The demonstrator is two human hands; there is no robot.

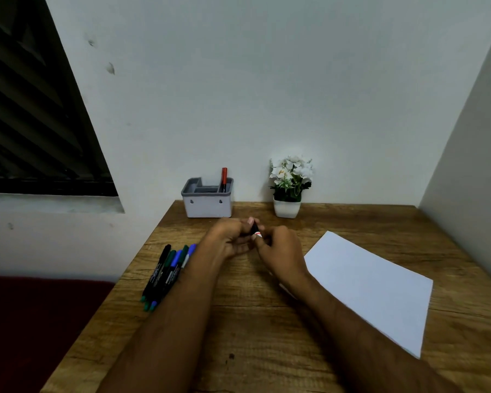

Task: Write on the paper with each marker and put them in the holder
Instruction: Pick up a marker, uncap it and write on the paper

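Observation:
Both my hands meet over the middle of the wooden table [267,321] and grip one dark marker [255,228] between them. My left hand [229,239] curls round its far end, and my right hand [281,252] holds the near end, where a white and red label shows. Most of the marker is hidden by my fingers. A white sheet of paper [374,285] lies to the right. The grey holder [207,197] stands at the back by the wall with a red marker [224,178] upright in it. Several markers [167,270] lie in a bunch at the left.
A small white pot of white flowers [289,188] stands at the back, right of the holder. The wall runs behind the table and along its right side. The table's left edge drops to a dark red surface [40,321].

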